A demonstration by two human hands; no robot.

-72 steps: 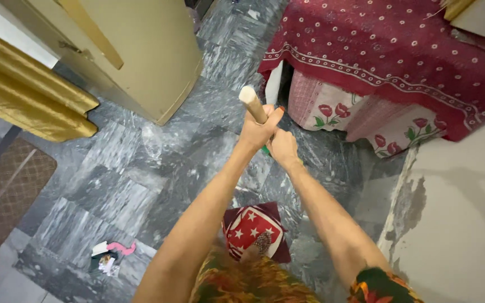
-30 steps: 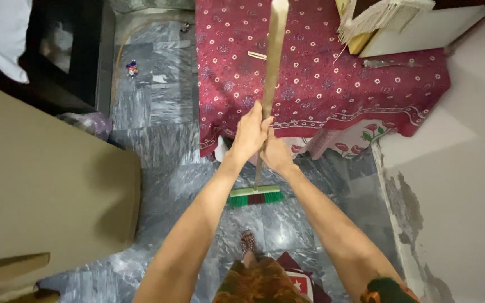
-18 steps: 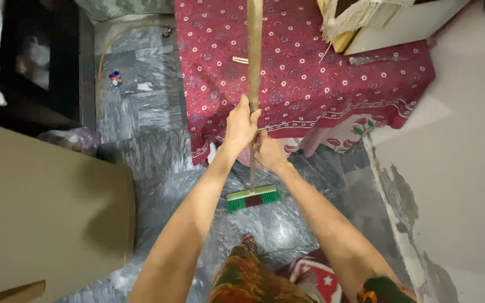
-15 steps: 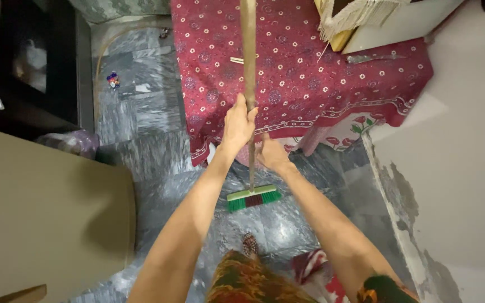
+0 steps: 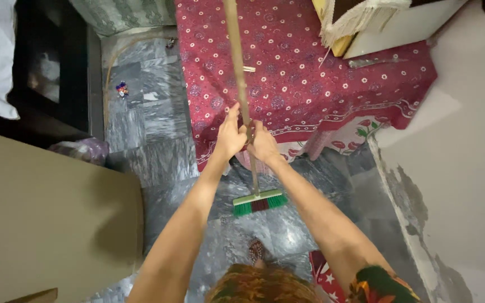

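1. The broom (image 5: pixel 246 112) stands in the middle of the frame. Its long wooden stick runs from the top edge down to a head with green and red bristles (image 5: pixel 259 202), which sits on the grey floor (image 5: pixel 158 163) just below the middle.

2. The left hand (image 5: pixel 230 134) is closed around the stick. The right hand (image 5: pixel 264 143) is closed around it too, just beside the left and a little lower. Both hold it about halfway up.

3. To sweep well, I think it helps to keep both hands tight on the stick, so the head does not wobble or twist.

4. Keep the bristles flat on the floor and pull in short, soft strokes. Hard pushes may make dust fly.

5. A red cloth with white flowers (image 5: pixel 304 73) fills the upper middle, and its edge hangs right above the head. Take care that the bristles do not catch it.

6. A bare foot (image 5: pixel 256 252) is at the lower middle, near the head. Sweep to the side of it, not over it.

7. A tan cabinet (image 5: pixel 51 219) fills the lower left, and a pale wall (image 5: pixel 467 168) is on the right. The space is narrow, so small moves seem best.
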